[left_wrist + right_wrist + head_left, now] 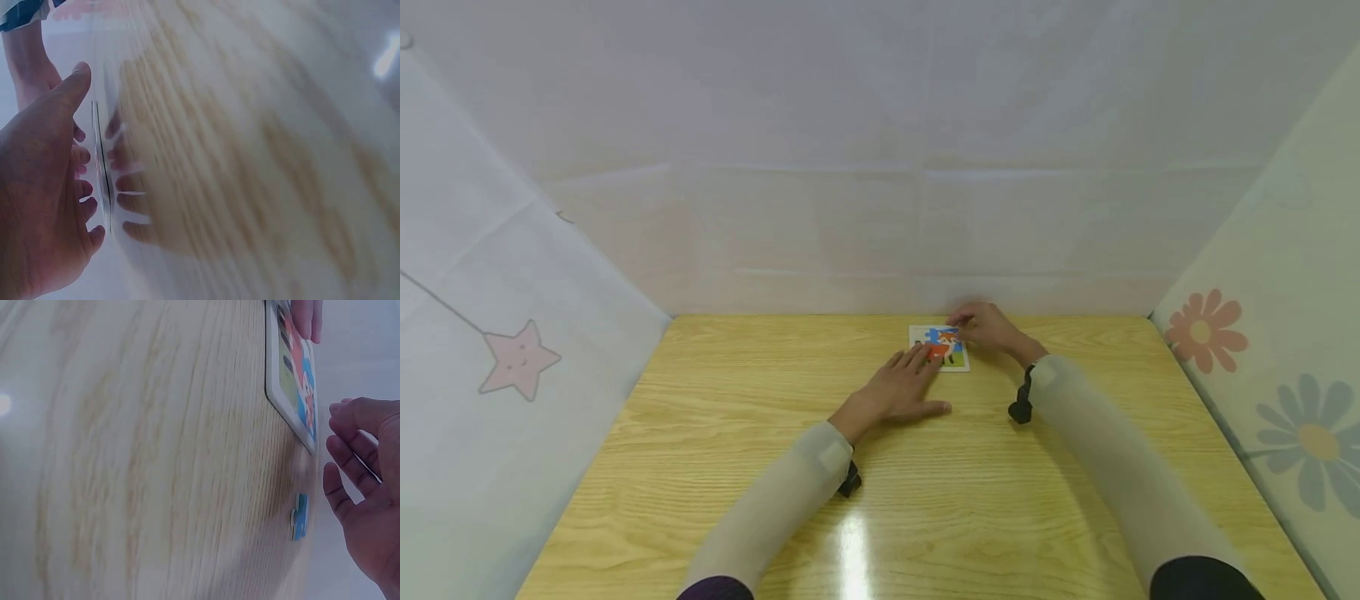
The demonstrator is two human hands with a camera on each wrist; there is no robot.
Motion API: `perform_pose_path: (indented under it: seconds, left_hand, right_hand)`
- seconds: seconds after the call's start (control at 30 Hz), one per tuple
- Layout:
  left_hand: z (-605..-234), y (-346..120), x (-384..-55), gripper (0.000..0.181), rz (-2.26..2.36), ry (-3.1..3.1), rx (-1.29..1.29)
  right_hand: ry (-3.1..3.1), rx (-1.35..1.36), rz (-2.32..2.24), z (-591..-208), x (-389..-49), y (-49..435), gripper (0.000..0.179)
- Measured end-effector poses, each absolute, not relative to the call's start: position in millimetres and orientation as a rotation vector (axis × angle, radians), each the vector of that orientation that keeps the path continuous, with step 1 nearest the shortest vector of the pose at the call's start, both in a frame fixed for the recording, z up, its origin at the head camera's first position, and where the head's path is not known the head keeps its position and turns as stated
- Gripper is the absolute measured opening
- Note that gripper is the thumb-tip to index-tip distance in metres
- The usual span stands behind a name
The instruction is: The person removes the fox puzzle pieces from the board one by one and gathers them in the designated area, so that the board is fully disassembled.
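A small square jigsaw puzzle board with a white border and a fox picture lies near the table's back edge. My left hand lies flat with spread fingers, its fingertips over the board's lower left part and its thumb out to the side. Over the board's upper right corner is my right hand, its fingers loosely bent. In the right wrist view, nothing shows between the fingertips of that right hand, which sit beside the board. A loose blue puzzle piece lies on the wood near the right hand.
The wooden table meets a pale cloth wall just behind the board. Cloth sides with a pink star and flowers flank the table at left and right.
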State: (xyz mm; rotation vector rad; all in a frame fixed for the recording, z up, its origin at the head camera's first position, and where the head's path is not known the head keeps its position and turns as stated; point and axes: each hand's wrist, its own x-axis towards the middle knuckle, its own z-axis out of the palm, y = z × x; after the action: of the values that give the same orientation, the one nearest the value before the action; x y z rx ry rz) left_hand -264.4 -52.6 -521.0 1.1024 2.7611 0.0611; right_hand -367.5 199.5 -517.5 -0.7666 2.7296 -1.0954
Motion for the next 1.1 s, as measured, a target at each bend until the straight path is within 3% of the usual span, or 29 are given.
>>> perform_pose_path:
  seconds: [1.1]
  left_hand:
    - [-517, -43, -265, 0.099, 0.039, 2.721, 1.071]
  right_hand:
    - [2.674, -0.805, -1.015, -525, -374, 171, 0.025]
